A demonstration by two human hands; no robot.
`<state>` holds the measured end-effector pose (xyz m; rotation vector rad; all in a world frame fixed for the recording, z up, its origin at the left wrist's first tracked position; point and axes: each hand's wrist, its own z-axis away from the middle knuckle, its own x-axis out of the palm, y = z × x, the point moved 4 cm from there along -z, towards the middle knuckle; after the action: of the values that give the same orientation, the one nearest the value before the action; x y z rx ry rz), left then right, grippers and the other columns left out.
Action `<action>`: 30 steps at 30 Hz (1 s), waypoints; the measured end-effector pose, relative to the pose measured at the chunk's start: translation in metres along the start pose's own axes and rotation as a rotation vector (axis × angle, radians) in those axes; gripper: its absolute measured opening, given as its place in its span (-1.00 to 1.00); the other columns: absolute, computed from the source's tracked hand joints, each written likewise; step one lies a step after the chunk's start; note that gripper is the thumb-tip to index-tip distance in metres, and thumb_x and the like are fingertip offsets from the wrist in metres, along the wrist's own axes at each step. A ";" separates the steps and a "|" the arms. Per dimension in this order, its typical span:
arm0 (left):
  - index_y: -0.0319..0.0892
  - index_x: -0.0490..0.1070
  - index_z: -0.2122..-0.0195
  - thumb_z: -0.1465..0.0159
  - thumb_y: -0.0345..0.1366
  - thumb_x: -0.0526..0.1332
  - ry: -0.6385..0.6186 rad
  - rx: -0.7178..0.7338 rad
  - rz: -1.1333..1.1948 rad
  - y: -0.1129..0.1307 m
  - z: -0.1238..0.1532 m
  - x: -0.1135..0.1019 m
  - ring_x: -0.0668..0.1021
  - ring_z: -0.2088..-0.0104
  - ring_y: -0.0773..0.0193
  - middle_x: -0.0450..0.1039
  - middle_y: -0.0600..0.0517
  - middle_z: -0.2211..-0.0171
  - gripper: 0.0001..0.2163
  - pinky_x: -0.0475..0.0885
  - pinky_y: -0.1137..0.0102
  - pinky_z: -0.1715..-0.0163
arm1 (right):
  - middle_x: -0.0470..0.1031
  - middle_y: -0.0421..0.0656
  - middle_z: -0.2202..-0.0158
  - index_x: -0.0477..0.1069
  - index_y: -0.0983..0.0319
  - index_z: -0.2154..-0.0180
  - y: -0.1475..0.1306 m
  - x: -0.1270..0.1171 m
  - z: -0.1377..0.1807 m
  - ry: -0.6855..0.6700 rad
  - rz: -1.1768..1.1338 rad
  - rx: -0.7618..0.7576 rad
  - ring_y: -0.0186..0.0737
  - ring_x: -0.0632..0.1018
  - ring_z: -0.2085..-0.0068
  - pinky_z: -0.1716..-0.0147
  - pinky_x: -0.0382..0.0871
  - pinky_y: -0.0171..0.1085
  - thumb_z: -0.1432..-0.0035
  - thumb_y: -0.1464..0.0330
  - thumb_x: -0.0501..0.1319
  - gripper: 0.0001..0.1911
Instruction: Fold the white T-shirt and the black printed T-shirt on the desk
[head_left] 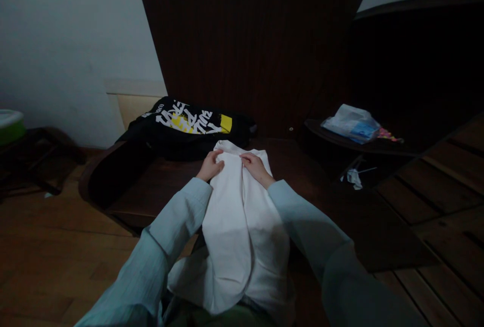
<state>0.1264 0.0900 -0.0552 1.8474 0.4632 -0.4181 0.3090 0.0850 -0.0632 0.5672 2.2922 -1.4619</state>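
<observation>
A white garment hangs down over my lap, its upper edge lying toward the dark wooden bench. Whether it is a shirt or trousers I cannot tell. My left hand pinches its left side near that edge. On the front, close to a lengthwise fold, my right hand has its fingers closed on the cloth. Just beyond both hands lies a black garment with white and yellow lettering.
A plastic packet rests on a dark shelf at the right, with a crumpled wrapper below. Behind the bench rises a dark wooden panel. At far left, a green tub stands on a stool.
</observation>
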 end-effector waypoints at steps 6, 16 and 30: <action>-0.24 0.33 0.08 0.05 -0.43 0.23 -0.067 0.161 0.017 0.003 0.003 0.001 0.41 0.30 0.30 0.31 -0.05 0.19 -0.56 0.34 0.43 0.30 | 0.39 -0.14 0.21 0.46 0.22 0.27 -0.009 0.000 0.007 -0.051 0.207 -0.015 -0.30 0.42 0.34 0.26 0.31 -0.26 0.03 0.23 0.22 -0.73; -0.30 0.37 0.13 -0.02 -0.55 0.03 -0.088 0.100 0.094 -0.020 -0.003 -0.007 0.41 0.10 0.26 0.36 -0.08 0.13 -0.63 0.27 0.36 0.04 | 0.33 -0.15 0.19 0.40 0.25 0.20 -0.008 0.000 0.009 -0.095 0.228 -0.071 -0.37 0.35 0.42 0.33 0.31 -0.31 0.08 0.38 0.24 -0.69; -0.22 0.33 0.03 -0.05 -0.48 0.09 -0.132 0.147 0.034 -0.026 0.003 -0.015 0.44 0.22 0.26 0.35 -0.06 0.07 -0.59 0.37 0.35 0.20 | 0.34 -0.13 0.18 0.42 0.24 0.22 -0.005 0.001 0.007 -0.097 0.215 -0.066 -0.39 0.35 0.46 0.32 0.31 -0.29 0.01 0.41 0.17 -0.75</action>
<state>0.1008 0.0934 -0.0696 1.9517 0.3181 -0.5596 0.3058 0.0771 -0.0624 0.6839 2.1232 -1.2785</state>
